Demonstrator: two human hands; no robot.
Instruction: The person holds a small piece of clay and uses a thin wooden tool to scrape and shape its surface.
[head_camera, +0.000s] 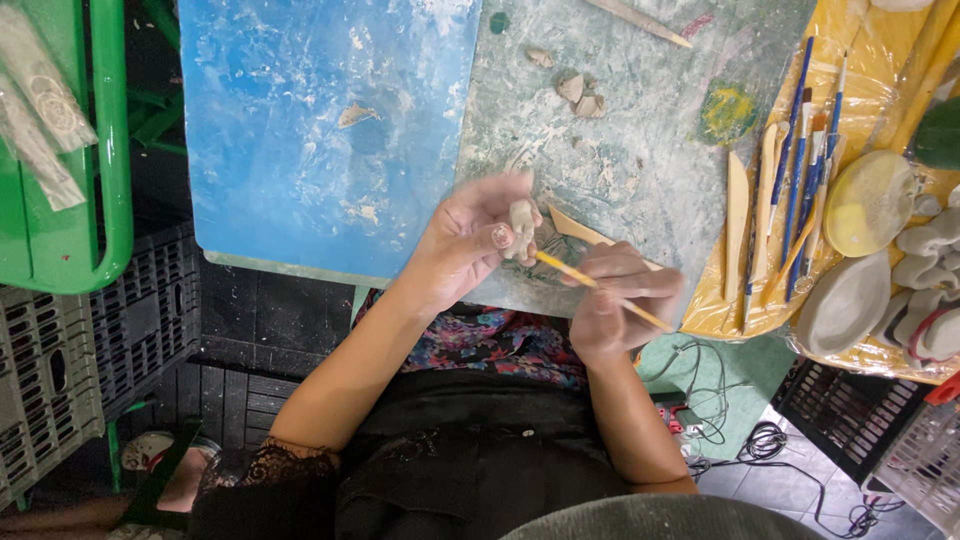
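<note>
My left hand (470, 240) pinches a small pale clay piece (521, 222) between thumb and fingers above the front edge of the table. My right hand (615, 305) grips a thin yellow wooden tool (600, 288), and its tip touches the clay piece from the right. A flat wooden modelling tool (580, 230) lies on the board just behind my hands.
A blue board (320, 130) and a smeared grey-green board (640, 130) cover the table, with clay scraps (578, 92) on the grey one. Blue-handled brushes (800, 170), wooden sticks and clay shapes (850, 300) lie on yellow plastic at right. Green chair (70, 230) and crates stand left.
</note>
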